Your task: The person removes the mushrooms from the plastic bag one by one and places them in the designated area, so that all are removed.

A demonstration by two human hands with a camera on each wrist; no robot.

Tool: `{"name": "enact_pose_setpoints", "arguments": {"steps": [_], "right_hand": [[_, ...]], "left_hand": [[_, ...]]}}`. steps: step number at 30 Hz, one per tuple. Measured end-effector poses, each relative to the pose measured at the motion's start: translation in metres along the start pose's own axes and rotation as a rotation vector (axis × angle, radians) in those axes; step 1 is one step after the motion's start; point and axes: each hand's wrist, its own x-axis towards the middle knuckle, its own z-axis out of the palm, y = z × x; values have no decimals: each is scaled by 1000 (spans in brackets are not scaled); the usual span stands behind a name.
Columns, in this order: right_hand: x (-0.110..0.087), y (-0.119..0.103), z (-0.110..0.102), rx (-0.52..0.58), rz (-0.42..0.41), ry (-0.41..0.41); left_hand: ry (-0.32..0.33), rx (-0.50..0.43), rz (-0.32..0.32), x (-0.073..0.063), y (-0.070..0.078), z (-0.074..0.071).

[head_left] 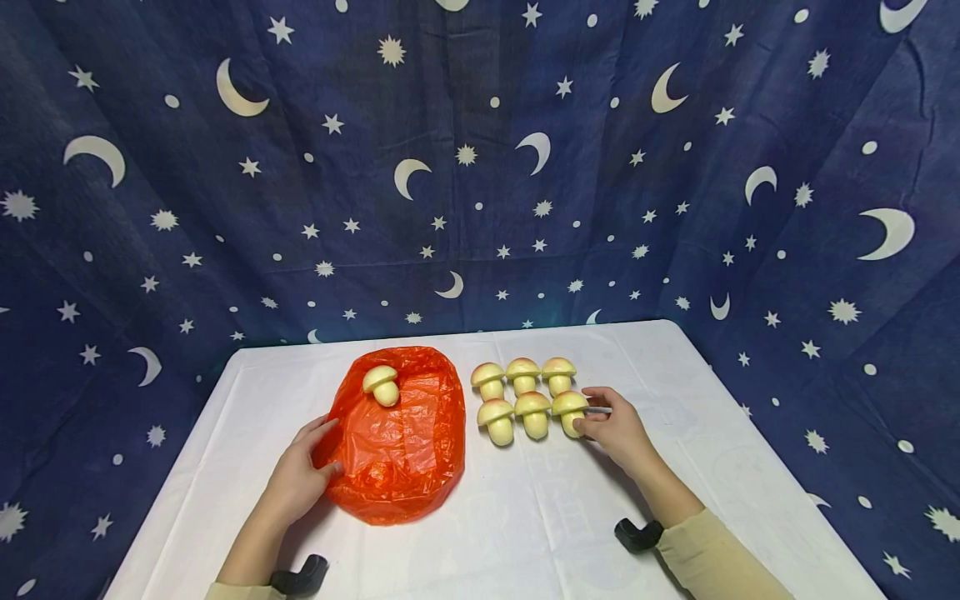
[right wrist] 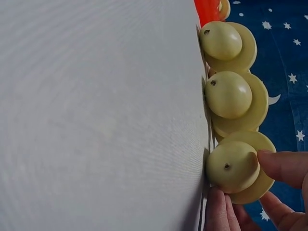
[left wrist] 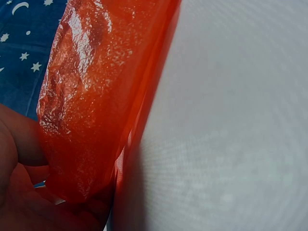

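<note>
My left hand (head_left: pixel 295 479) holds the near-left side of an open red plastic bag (head_left: pixel 401 504), its fingers at the rim. Close up in the left wrist view, the wrinkled bag wall (left wrist: pixel 91 110) runs between thumb and fingers. Inside the bag lies one pale yellow toy mushroom (head_left: pixel 384 387). To the right, my right hand (head_left: pixel 617 429) pinches the front-row mushroom (head_left: pixel 568 408) at the right end, thumb on its stem. In the right wrist view, this mushroom (right wrist: pixel 231 168) sits low on the table, stem end toward the camera, with fingertips under its side.
Two more mushrooms, one in the middle (head_left: pixel 534 417) and one at the left (head_left: pixel 497 421), complete the front row. Behind them stands a row of three, with its middle mushroom (head_left: pixel 522 375) close beside the others. A white cloth covers the table (head_left: pixel 510 542); a dark blue starry curtain (head_left: pixel 480 208) hangs behind.
</note>
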Motion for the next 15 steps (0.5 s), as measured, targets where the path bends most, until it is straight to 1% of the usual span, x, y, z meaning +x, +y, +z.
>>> {"name": "enact_pose_setpoints", "arguments": {"steps": [9,15], "right_hand": [[-3,-2,-7,23,3,-6],[-4,-6,-14,-7,-16,3]], "left_hand": [[3,4,2,0,0,0],[2,3,-5,1,1,1]]}}
